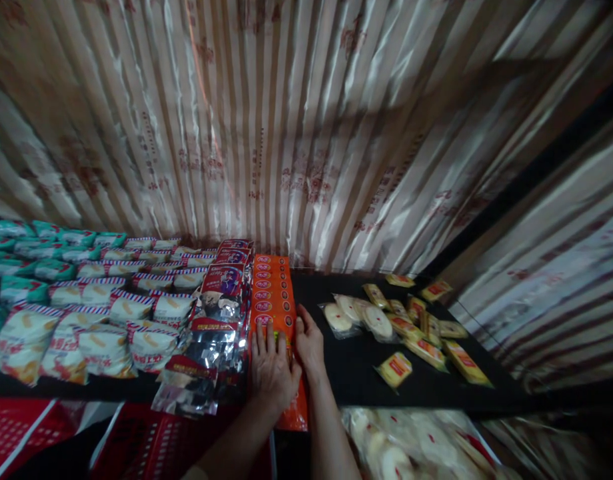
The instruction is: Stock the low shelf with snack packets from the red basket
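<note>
- Nearest, below the desk's front edge, sit red baskets (151, 440) on the left and a clear bag of pale, round pieces (411, 440) on the right.
- At the front edge of the black desk (346, 373), the near end of the orange packets (271, 287) reaches to the lip or past it.
- There's bare cloth right of the hands; to their left, dark-red packets (229, 280) crowd close.
- The left hand (274, 367) lies palm down on the orange row, fingers extended and slightly parted.
- The right hand (310, 340) rests along that row's right side, fingers bent; I can't tell whether it grips.
- Farther right lie wrapped white rounds (339, 317) and scattered yellow packets (395, 369).
- White packets (106, 350) and teal ones fill the left, running back towards a striped curtain (286, 133).
</note>
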Motion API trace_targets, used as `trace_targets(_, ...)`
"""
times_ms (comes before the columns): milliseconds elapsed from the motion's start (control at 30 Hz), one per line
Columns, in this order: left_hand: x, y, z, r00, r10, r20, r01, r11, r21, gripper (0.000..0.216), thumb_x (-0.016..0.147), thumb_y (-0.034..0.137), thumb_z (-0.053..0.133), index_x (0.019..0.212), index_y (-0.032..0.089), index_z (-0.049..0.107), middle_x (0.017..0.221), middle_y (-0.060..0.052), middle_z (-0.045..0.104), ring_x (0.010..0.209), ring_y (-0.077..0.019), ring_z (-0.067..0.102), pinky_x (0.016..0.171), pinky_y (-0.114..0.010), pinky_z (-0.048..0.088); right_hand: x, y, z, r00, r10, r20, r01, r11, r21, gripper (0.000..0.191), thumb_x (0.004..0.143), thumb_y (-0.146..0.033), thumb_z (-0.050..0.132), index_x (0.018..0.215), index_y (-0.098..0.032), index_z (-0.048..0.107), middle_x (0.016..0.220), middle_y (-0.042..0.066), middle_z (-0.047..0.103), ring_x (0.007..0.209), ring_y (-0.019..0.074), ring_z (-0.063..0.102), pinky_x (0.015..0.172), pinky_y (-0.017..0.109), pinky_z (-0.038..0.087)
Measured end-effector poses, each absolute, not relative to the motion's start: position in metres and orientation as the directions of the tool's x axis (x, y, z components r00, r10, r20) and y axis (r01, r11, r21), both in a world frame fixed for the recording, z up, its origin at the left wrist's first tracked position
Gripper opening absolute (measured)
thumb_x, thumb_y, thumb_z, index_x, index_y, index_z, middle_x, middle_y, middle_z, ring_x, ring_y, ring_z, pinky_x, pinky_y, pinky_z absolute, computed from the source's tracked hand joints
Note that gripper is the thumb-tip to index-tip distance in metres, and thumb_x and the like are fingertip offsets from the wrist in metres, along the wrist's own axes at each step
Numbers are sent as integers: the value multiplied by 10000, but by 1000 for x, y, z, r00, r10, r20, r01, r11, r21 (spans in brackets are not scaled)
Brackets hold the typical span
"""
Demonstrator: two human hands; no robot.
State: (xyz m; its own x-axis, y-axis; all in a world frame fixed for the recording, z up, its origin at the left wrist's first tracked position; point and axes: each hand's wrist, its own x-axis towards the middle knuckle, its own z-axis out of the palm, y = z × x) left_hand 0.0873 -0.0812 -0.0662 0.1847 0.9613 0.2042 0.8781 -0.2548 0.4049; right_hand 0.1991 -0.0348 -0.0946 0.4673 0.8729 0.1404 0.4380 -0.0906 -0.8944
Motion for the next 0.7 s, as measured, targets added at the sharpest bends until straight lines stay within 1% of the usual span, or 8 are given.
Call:
trace_targets(133, 88, -80, -68, 191, 962, 193, 876, -256, 409, 576, 750, 490, 540, 1224, 162, 557, 1393, -133, 435, 1335, -329, 286, 1106, -479, 212, 200, -26, -95, 439, 885, 158, 488, -87, -868, 514, 817, -335, 378, 1259, -126, 534, 1292, 122, 549, 1223, 212, 476, 1062, 396, 335)
trace_targets(267, 89, -81, -71, 182, 956, 229, 880, -262, 395, 579, 746, 477, 552, 1225, 153, 551, 1375, -137, 453, 1333, -319, 289, 1108, -476, 210, 206, -24, -97, 385, 911, 149, 470, -54, -881, 540, 841, -351, 361, 1324, -129, 460, 1318, 112, 528, 1224, 195, 480, 1064, 378, 338)
trace_targets(367, 91, -81, -68, 168, 955, 243, 881, -256, 398, 531, 762, 434, 544, 1208, 148, 566, 1360, -139, 469, 1332, -305, 298, 1106, -467, 218, 208, -25, -95, 374, 915, 149, 478, -52, -877, 531, 845, -360, 363, 1310, -129, 476, 1318, 109, 529, 1221, 198, 484, 1062, 385, 343)
trace_targets(500, 93, -80, -67, 144, 951, 274, 886, -247, 391, 476, 778, 403, 531, 1176, 147, 587, 1344, -137, 487, 1312, -299, 334, 1091, -466, 247, 208, -26, -91, 368, 917, 153, 526, -70, -848, 527, 842, -354, 363, 1280, -97, 508, 1298, 129, 544, 1215, 213, 486, 1060, 391, 343)
trace_targets(600, 93, -80, -70, 146, 941, 305, 898, -255, 359, 467, 788, 400, 518, 1179, 152, 582, 1321, -126, 512, 1299, -298, 349, 1087, -478, 244, 207, -27, -88, 345, 922, 176, 571, -58, -819, 509, 843, -345, 363, 1270, -116, 521, 1286, 119, 556, 1214, 212, 485, 1055, 391, 350)
trace_targets(700, 93, -81, -76, 154, 940, 305, 903, -259, 343, 467, 801, 413, 495, 1179, 153, 582, 1297, -123, 531, 1298, -299, 349, 1092, -494, 224, 207, -28, -87, 324, 925, 199, 615, -46, -787, 490, 843, -334, 354, 1251, -138, 542, 1267, 105, 572, 1202, 208, 493, 1049, 386, 358)
